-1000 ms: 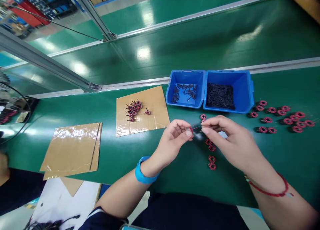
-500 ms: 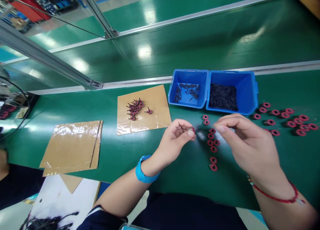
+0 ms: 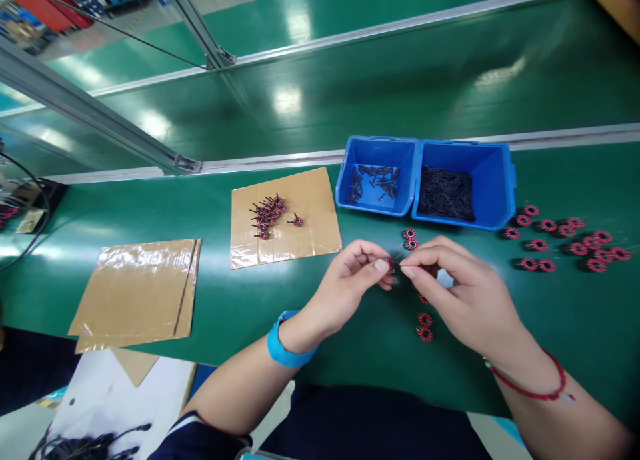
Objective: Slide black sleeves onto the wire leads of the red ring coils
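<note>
Between thumb and fingers, my left hand (image 3: 357, 283) holds a small red-and-black wound ring (image 3: 389, 264), mostly covered by the fingertips. Close to its right, my right hand (image 3: 457, 293) is pinched at the thin wires of that ring; whether a sleeve is also in the pinch is too small to tell. Several similar rings (image 3: 425, 333) lie in a column on the green table, partly hidden under my right hand. Behind the hands stand a blue bin with a few black tubes (image 3: 377, 208) and a fuller blue bin (image 3: 493, 187) of black pieces.
A cardboard sheet (image 3: 315, 240) bears several rings with black sleeves (image 3: 267, 213). Another cardboard sheet (image 3: 135, 290) lies at the left. More loose rings (image 3: 595, 240) are spread at the right. A metal rail (image 3: 275, 161) runs behind the bins. A person's dark sleeve (image 3: 35, 367) shows at the left edge.
My right hand has moved left, close to my left hand, and now covers part of the ring column. My left hand still holds its ring. The view has shifted slightly.
</note>
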The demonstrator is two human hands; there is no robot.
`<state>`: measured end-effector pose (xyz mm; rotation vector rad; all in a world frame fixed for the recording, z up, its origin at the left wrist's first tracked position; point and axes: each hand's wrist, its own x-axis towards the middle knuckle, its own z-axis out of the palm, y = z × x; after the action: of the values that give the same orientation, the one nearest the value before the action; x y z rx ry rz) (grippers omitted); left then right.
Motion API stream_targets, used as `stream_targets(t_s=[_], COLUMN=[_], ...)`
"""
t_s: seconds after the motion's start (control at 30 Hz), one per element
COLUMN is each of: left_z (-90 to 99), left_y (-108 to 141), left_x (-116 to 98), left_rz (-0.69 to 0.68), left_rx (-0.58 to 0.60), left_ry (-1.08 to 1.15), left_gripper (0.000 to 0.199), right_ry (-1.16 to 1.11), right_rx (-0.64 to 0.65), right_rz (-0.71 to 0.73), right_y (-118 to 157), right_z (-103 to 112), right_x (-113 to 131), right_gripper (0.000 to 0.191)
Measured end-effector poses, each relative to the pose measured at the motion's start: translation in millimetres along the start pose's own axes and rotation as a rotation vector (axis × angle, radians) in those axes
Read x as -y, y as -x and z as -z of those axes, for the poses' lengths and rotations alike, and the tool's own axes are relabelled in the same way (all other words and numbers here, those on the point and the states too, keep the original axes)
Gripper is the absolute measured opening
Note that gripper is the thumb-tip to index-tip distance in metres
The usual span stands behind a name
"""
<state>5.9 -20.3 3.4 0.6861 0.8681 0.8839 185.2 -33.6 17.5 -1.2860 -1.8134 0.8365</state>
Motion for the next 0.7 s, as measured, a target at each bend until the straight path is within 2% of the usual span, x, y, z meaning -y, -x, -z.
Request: stream_targets(t_s=[0.07,0.17,0.27,0.33,0.4,0.47,0.5,0.57,0.7], left_z=[1.3,4.2,5.7,6.1,7.4,10.0,11.8,15.3,18.4], left_y=[-1,-3,-3,-4,-5,-8,-10,-13,-15], left_x=[-1,-3,-7,-10,-13,-16,-18,-20,-21], left_rz=[-0.018,-0.032,-0.013,-0.01,-0.032,-0.075,-0.099,-0.144,-0.17], left_rx=[-0.017,-0.05,-0.05,-0.05,-0.076,-0.129,-0.158,-0.202,-0.217], left_ry=[-0.02,-0.025,0.071,0.157,0.219,0.261,0.276,0.298,0.311], left_gripper=[0.026,0.024,0.021,0.019,0.018,0.016,0.015,0.014,0.013], right_ry=[0.007,-0.01,0.08,0.26,0.533,0.861,0.909,0.987,1.128], right_rx=[-0.009,-0.122,-0.201,-0.112,0.113,0.45,0.516,0.57,0.563], right_rz=[0.007,-0.04,-0.065,-0.024,0.03,0.048,0.038,-0.014,-0.217], right_y=[1,-5,-32,-61,-96,-128,-142,-164,-188], right_z=[6,16,25,26,22,13,8,-5,-28], right_x=[1,-1,-2,-1,1,3,4,3,-4], right_gripper=[0.013,0.009,0.007,0.009,0.016,0.024,0.024,0.024,0.025])
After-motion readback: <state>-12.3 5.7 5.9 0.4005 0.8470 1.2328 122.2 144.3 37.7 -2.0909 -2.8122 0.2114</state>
